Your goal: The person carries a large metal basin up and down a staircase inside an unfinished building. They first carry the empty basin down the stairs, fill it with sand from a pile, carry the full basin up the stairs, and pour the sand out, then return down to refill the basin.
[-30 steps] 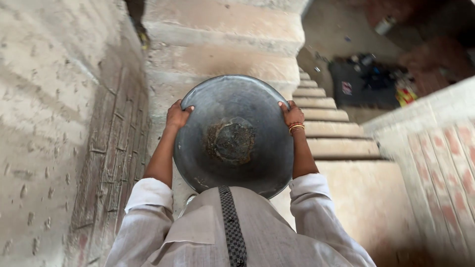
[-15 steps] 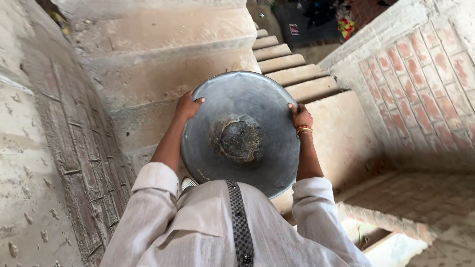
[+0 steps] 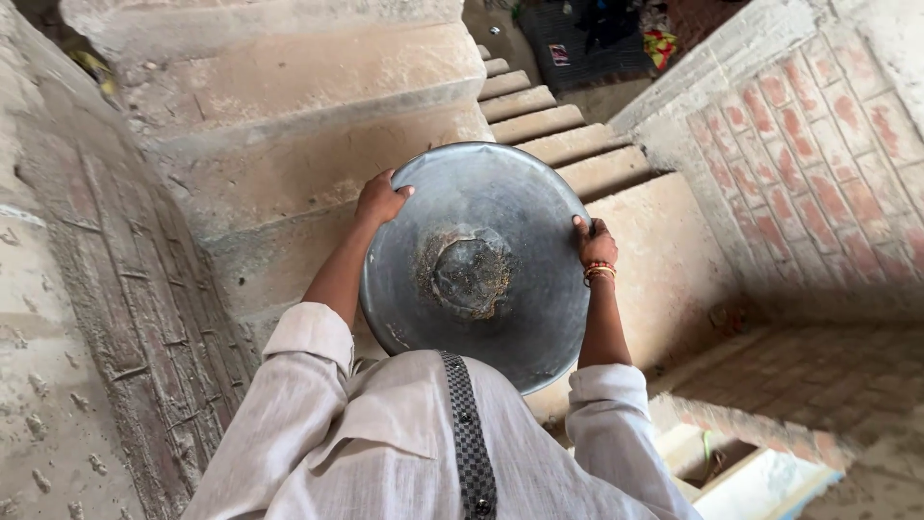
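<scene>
Both hands up, holding a round grey metal pan point(image 3: 476, 265) in front of me, its underside facing the camera. Left hand point(image 3: 380, 200) grips the rim at upper left, fingers point(image 3: 402, 193) curled over the edge. Right hand point(image 3: 595, 246) grips the rim on the right side, fingers clenched on the edge; bangles point(image 3: 599, 273) on that wrist. Pan has a crusty, dirty patch around the raised centre. Its lower edge sits just above my chest, partly hidden by my white shirt point(image 3: 385, 443). Dark checked strap point(image 3: 469, 438) runs down the shirt front. Beyond the pan: concrete stairs point(image 3: 539, 116) going down. Rough plastered wall point(image 3: 87, 289) on my left, red brick wall point(image 3: 818, 164) on my right. Dark clutter at the stair bottom, too small to identify.
</scene>
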